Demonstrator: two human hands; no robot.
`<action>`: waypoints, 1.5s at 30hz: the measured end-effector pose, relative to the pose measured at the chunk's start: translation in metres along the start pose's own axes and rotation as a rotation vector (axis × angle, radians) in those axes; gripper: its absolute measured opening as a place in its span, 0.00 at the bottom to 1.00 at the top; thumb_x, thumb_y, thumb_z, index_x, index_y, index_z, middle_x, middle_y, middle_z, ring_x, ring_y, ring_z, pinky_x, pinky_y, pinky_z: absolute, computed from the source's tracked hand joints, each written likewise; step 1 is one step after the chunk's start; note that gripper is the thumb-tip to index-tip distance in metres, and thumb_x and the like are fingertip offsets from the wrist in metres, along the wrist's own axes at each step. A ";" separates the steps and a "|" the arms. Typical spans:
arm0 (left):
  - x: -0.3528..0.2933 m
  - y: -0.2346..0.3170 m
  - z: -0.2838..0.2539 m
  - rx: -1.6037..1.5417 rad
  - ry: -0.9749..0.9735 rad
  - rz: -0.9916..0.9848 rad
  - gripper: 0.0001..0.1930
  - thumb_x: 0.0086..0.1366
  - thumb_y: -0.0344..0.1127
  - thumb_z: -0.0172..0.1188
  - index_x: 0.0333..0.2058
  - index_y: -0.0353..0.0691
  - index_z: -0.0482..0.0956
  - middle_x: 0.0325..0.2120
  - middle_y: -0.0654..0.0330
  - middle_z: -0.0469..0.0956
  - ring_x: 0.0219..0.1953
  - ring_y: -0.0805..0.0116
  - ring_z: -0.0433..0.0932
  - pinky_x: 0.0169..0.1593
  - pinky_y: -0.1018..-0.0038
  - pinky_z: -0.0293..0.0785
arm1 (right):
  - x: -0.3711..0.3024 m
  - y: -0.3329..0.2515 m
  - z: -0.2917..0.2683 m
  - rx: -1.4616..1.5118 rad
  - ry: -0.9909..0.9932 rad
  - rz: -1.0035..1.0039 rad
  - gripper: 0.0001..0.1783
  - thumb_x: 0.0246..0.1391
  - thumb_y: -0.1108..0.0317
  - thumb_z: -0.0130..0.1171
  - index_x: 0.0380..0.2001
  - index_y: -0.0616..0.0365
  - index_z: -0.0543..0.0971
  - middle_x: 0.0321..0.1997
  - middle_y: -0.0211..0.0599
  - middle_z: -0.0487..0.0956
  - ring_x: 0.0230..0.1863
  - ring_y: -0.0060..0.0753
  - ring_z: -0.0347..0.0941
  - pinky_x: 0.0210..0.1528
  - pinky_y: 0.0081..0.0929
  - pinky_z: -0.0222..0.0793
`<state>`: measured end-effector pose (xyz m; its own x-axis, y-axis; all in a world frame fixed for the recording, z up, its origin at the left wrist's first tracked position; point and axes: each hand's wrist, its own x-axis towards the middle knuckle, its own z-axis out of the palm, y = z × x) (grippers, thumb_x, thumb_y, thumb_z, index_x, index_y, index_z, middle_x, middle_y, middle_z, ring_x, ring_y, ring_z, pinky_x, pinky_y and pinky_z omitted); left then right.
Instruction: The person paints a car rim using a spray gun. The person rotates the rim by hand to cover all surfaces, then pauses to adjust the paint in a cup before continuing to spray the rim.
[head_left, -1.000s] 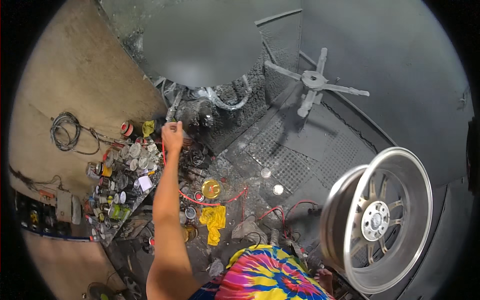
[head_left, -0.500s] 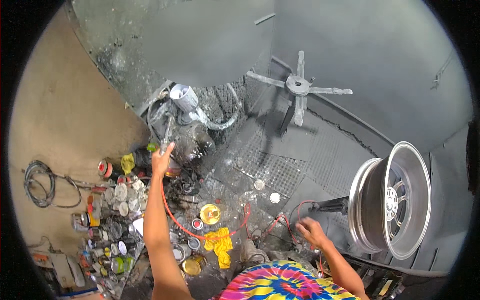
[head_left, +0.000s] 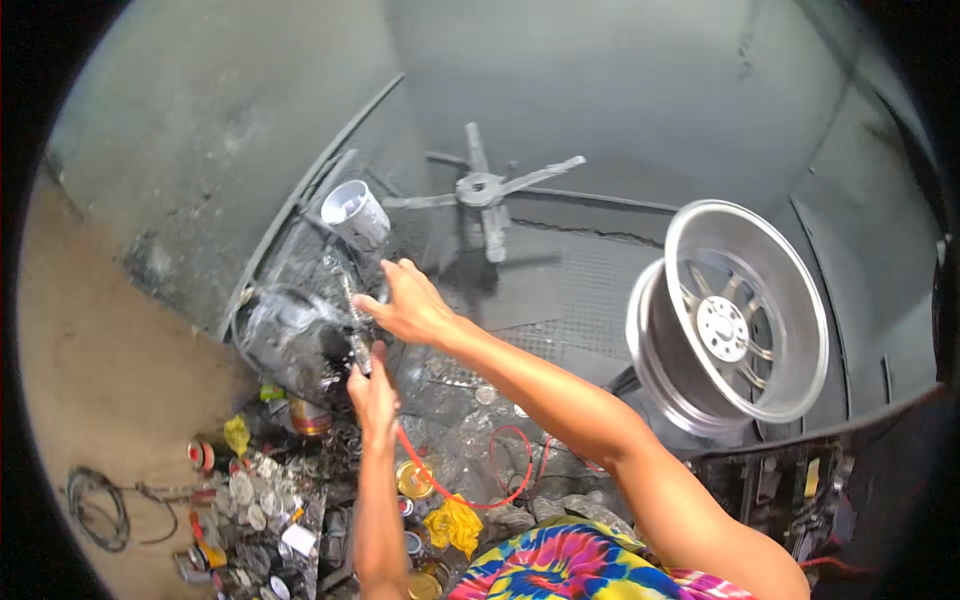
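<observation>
My left hand (head_left: pixel 374 400) is wrapped round the handle of a metal spray gun (head_left: pixel 351 312), with a red hose (head_left: pixel 468 502) trailing from below the hand. A white cup (head_left: pixel 355 215) stands tilted at the gun's far end; exactly how it joins the gun is not plain. Beside the gun is my right hand (head_left: pixel 412 306), its thumb near or against the gun body and its fingers apart; whether it touches cannot be told. To the right, a silver wheel rim (head_left: pixel 722 328) is held up on its side by a dark support.
A paint-coated stand with several arms (head_left: pixel 481 190) rises beyond my hands. Many paint cans and lids (head_left: pixel 250 500) crowd the lower left, near a yellow cloth (head_left: pixel 453 525) and a coiled black cable (head_left: pixel 97 510). Grey walls (head_left: pixel 600 90) curve round the back.
My right hand has moved from the lower right up and across to the spray gun. My left hand still holds the gun. The view has shifted, so the rim and stand appear farther left.
</observation>
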<state>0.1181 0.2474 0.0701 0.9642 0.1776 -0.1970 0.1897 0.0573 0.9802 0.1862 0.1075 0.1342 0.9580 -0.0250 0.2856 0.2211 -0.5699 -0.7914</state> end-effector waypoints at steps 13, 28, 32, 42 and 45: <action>-0.297 0.063 0.238 -0.127 -0.670 0.307 0.41 0.78 0.52 0.44 0.70 0.21 0.39 0.72 0.35 0.43 0.74 0.49 0.45 0.75 0.63 0.39 | -0.117 -0.066 -0.309 -0.150 0.229 0.030 0.20 0.61 0.60 0.61 0.46 0.69 0.77 0.29 0.64 0.82 0.34 0.59 0.83 0.38 0.50 0.77; -0.448 0.076 0.313 -0.637 -1.364 0.192 0.13 0.67 0.23 0.64 0.48 0.28 0.75 0.41 0.60 0.76 0.45 0.75 0.77 0.47 0.78 0.78 | -0.366 -0.110 -0.497 0.398 0.241 0.029 0.14 0.67 0.64 0.59 0.43 0.67 0.80 0.36 0.36 0.83 0.34 0.23 0.79 0.27 0.20 0.77; -0.461 0.065 0.332 -0.684 -1.364 0.181 0.13 0.67 0.22 0.63 0.49 0.27 0.76 0.43 0.58 0.78 0.46 0.70 0.79 0.48 0.72 0.80 | -0.383 -0.097 -0.512 0.380 0.319 0.041 0.16 0.66 0.61 0.60 0.43 0.67 0.80 0.37 0.38 0.83 0.34 0.25 0.80 0.29 0.22 0.80; -0.420 0.027 0.386 -0.447 -1.439 0.068 0.12 0.74 0.33 0.56 0.48 0.28 0.79 0.37 0.60 0.81 0.38 0.72 0.81 0.46 0.71 0.79 | -0.364 0.010 -0.523 0.331 0.364 0.413 0.17 0.66 0.58 0.60 0.43 0.63 0.75 0.40 0.42 0.80 0.36 0.26 0.81 0.27 0.24 0.83; -0.385 0.027 0.391 -0.043 -1.380 0.585 0.19 0.71 0.39 0.61 0.50 0.27 0.77 0.39 0.48 0.83 0.40 0.58 0.84 0.48 0.65 0.78 | -0.341 0.065 -0.519 0.272 0.273 0.483 0.18 0.67 0.58 0.59 0.49 0.62 0.75 0.46 0.35 0.79 0.42 0.24 0.79 0.26 0.22 0.82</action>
<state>-0.1753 -0.2038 0.1808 0.3158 -0.8553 0.4108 -0.2563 0.3400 0.9048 -0.2211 -0.3478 0.2658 0.8884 -0.4573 -0.0397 -0.1526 -0.2127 -0.9651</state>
